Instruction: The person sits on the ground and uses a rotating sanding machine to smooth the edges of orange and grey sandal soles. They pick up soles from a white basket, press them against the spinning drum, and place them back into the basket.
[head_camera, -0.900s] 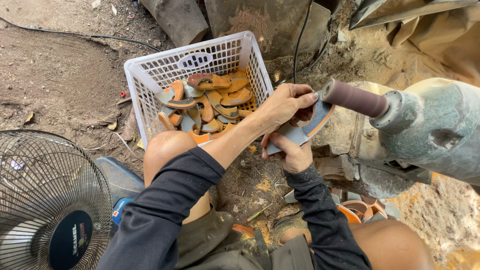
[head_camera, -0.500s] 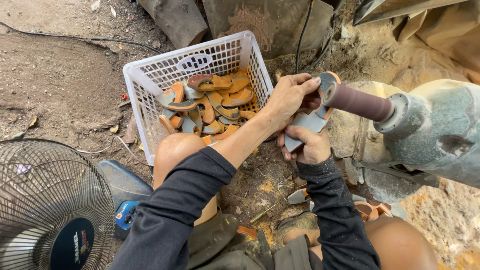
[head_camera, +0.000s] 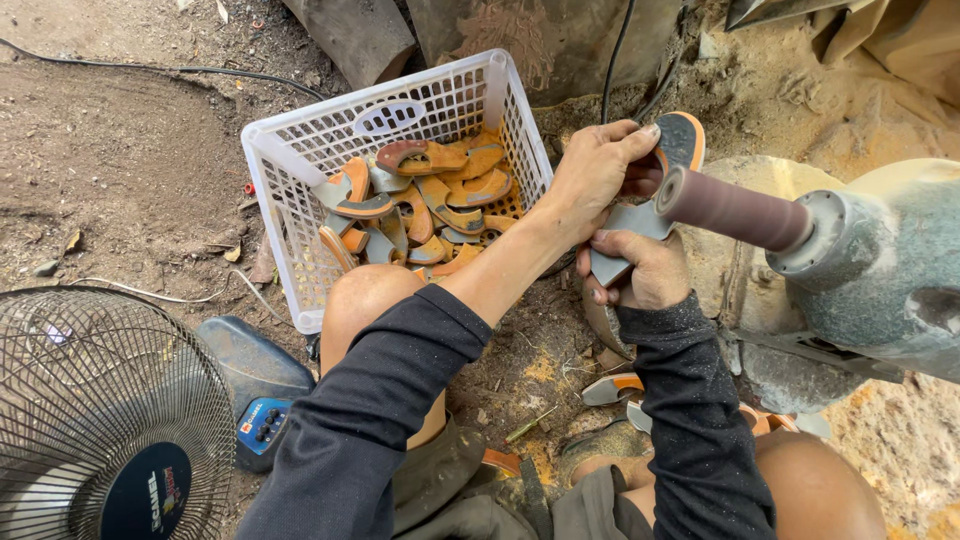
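Curved grey-and-orange piece (head_camera: 640, 215) held in both hands against the sanding drum (head_camera: 735, 208).

The piece stood just above the ground between basket and sander, its orange-edged upper end beside the drum's tip. Left hand (head_camera: 598, 175) reached in from above, wrist bent, fingers curled closed over the upper part; right hand (head_camera: 640, 272) sat below, fist-like, thumb and fingers shut around the grey lower end. Both forearms wore dark dusty sleeves, the left pushed up to the elbow. The piece's middle was hidden by the fingers; its point of contact with the drum could not be made out. Sander (head_camera: 870, 270) body was cut off at the right edge. White basket (head_camera: 290, 200) of similar pieces stood left of the hands; fan (head_camera: 100, 420) lay at lower left, cut off.
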